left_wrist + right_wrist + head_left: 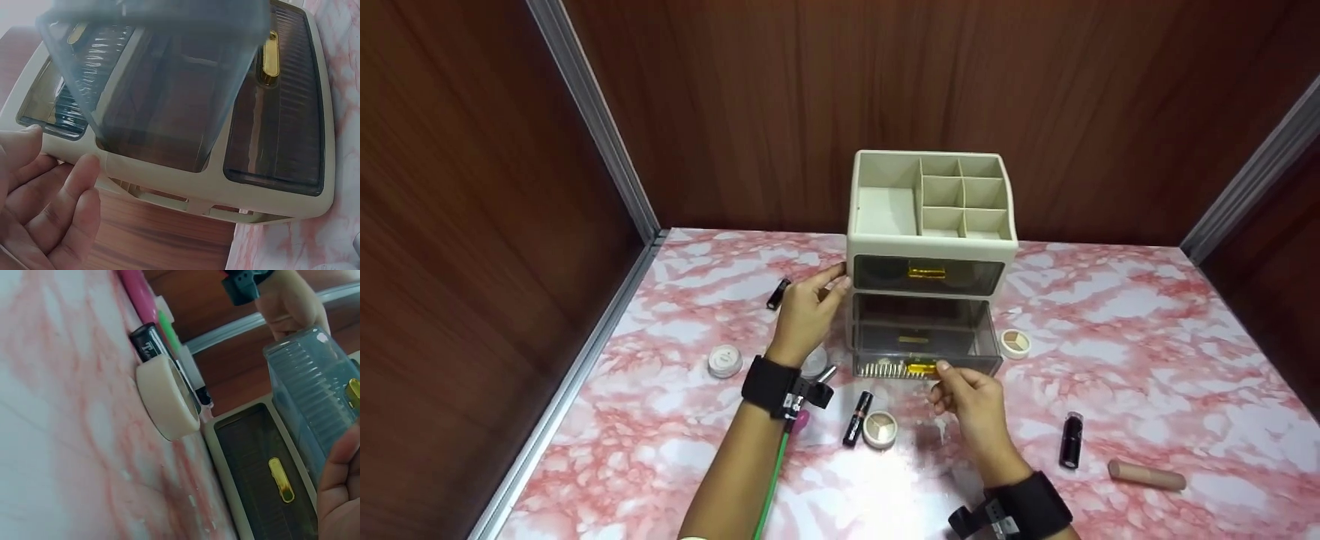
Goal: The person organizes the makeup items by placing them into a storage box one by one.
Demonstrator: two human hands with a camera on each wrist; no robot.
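A cream makeup organizer [931, 246] with smoky clear drawers stands in front of me. Its middle drawer [987, 366] is pulled out, and nothing can be made out inside it. At that drawer's gold handle [921, 369], my right hand [979, 405] pinches the right end between thumb and finger. My left hand [808, 311] rests its fingertips against the organizer's left side, near the top drawer [885, 274], which is closed. In the left wrist view its fingers [84, 174] look loosely bent. The bottom drawer [253, 467], also closed, shows in the right wrist view.
Before the organizer lie a dark lipstick tube [858, 418] and a round three-shade compact [880, 430]. Another compact [1015, 343], a black tube [1072, 440] and a beige stick [1146, 475] lie right. A round jar [724, 361] and black tube [778, 294] lie left.
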